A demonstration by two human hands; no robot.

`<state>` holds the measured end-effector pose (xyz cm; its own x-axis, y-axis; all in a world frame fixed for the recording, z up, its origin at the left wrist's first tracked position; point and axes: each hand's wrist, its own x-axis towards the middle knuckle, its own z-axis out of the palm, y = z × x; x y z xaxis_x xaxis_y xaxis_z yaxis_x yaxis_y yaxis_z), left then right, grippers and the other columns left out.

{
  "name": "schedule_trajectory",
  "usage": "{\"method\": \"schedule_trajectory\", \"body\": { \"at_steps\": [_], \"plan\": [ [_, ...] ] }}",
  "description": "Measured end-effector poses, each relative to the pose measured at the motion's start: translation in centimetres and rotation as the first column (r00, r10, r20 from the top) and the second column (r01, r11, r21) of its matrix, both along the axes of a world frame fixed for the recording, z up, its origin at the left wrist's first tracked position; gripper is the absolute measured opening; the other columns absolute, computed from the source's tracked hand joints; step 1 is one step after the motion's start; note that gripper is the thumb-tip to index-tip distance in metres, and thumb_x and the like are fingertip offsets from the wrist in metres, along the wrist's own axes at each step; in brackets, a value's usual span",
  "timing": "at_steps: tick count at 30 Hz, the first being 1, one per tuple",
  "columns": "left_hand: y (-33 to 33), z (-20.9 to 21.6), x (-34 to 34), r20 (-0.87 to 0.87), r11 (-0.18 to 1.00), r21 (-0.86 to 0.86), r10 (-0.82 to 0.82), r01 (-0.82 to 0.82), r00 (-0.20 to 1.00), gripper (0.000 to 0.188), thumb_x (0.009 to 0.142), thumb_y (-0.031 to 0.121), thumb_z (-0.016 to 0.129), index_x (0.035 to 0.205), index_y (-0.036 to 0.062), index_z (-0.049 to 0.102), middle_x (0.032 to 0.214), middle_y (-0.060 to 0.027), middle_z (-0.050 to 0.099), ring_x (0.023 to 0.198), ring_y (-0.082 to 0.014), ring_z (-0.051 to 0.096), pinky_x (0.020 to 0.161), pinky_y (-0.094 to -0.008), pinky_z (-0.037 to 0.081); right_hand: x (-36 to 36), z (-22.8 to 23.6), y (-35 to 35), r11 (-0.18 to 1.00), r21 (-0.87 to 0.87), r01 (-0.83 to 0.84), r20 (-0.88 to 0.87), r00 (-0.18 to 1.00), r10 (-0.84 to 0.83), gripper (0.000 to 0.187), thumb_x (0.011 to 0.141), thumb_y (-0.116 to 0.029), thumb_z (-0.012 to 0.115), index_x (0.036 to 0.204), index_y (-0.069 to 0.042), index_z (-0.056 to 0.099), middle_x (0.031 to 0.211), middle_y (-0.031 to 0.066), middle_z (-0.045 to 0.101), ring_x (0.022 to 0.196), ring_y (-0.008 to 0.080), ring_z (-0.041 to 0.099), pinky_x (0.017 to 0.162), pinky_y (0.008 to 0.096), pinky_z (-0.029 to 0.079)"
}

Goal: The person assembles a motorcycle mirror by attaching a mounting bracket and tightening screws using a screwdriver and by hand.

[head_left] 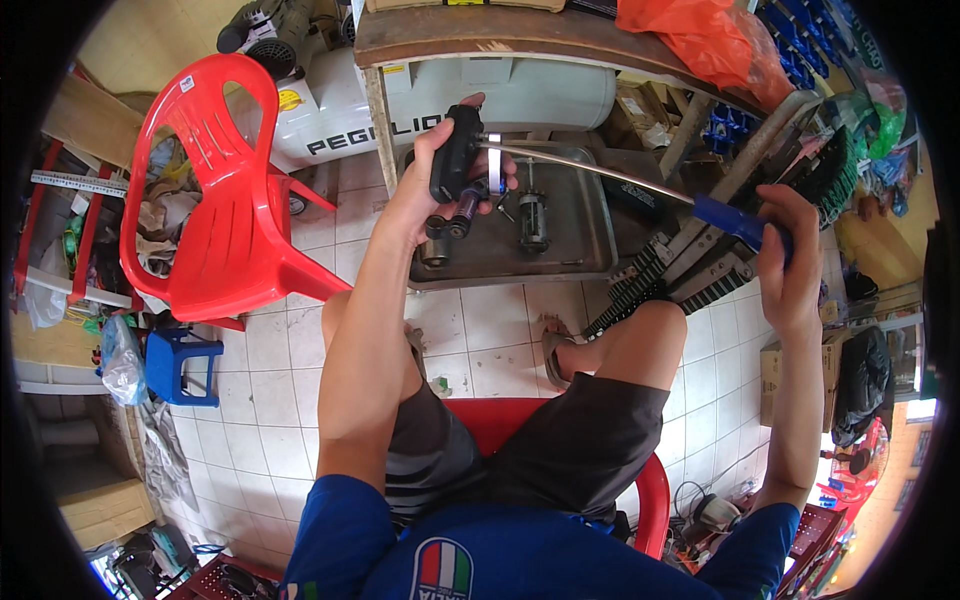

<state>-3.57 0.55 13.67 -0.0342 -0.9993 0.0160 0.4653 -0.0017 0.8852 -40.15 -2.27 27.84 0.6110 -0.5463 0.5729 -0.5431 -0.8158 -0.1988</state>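
Observation:
My right hand (pixel 795 268) is wrapped round the blue handle of a long screwdriver (pixel 640 185), whose metal shaft points left. The tip of the shaft is at the side of a black part (pixel 458 155), and whether it touches is hard to tell. My left hand (pixel 409 203) grips that black part, fingers curled behind it. A purple-and-black cylinder (pixel 466 208) and a white ring (pixel 494 165) sit against it at the same hand; how they join is unclear. Beyond and below, a metal tray (pixel 590 255) holds a dark cylindrical part (pixel 534 222).
A red plastic chair (pixel 225 235) stands left, with a blue stool (pixel 183 365) nearby. A grey tank (pixel 350 115) lies behind the wooden bench (pixel 520 35). Black toothed bars (pixel 640 275) lean beside my right knee. An orange bag (pixel 710 40) hangs over the bench.

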Motion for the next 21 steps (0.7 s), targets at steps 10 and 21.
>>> {"method": "schedule_trajectory", "body": {
  "at_steps": [10, 21],
  "plan": [
    [0.3, 0.6, -0.8, -0.028, 0.996, -0.079, -0.054, 0.051, 0.998, 0.070, 0.095, 0.063, 0.037, 0.154, 0.0283, 0.024, 0.105, -0.0171, 0.067, 0.092, -0.0259, 0.068, 0.065, -0.0339, 0.052, 0.4, -0.3, 0.8, 0.812, 0.561, -0.161, 0.450, 0.883, -0.136, 0.038, 0.101, -0.035, 0.049, 0.119, -0.002, 0.056, 0.085, 0.0032, 0.052, 0.061, 0.0059, 0.046, 0.051, 0.0196, 0.035],
    [0.2, 0.5, 0.0, 0.003, 0.999, -0.043, -0.011, 0.011, 1.000, 0.074, 0.092, 0.066, 0.038, 0.155, 0.0289, 0.025, 0.101, -0.0166, 0.065, 0.092, -0.0302, 0.067, 0.061, -0.0364, 0.051, 1.3, 0.1, 0.5, 0.871, 0.492, 0.002, 0.279, 0.947, -0.160, 0.022, 0.101, -0.017, 0.050, 0.117, -0.004, 0.057, 0.071, -0.0026, 0.050, 0.055, 0.0048, 0.041, 0.049, 0.0213, 0.031]
  ]
}}
